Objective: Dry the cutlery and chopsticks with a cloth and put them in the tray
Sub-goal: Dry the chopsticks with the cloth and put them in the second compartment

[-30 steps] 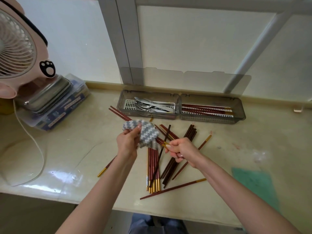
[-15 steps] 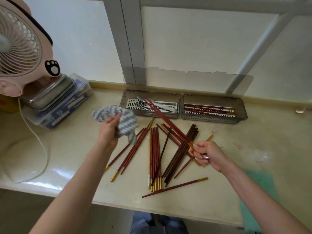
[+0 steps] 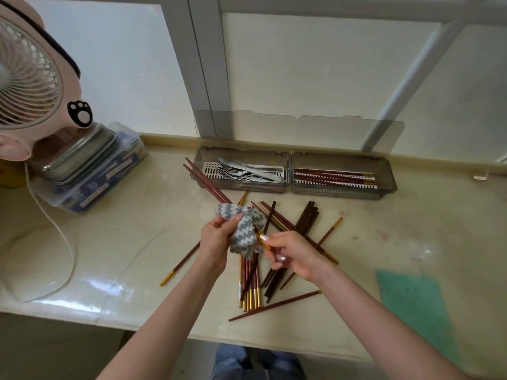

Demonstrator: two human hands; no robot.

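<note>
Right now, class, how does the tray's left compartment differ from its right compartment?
The left compartment holds silver metal cutlery; the right compartment holds red-brown, gold-ended chopsticks. The left compartment's cutlery lies jumbled; the right compartment's chopsticks lie parallel, lengthwise. Both are grey, translucent, with slotted white bases.

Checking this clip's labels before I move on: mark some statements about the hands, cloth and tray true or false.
1. The left hand grips the cloth. True.
2. The right hand holds nothing. False: it pinches the gold end of the held chopsticks.
3. The right compartment of the tray holds forks. False: it holds stored chopsticks; the forks lie in the left compartment.
4. Loose chopsticks lie on the counter. True.
</note>
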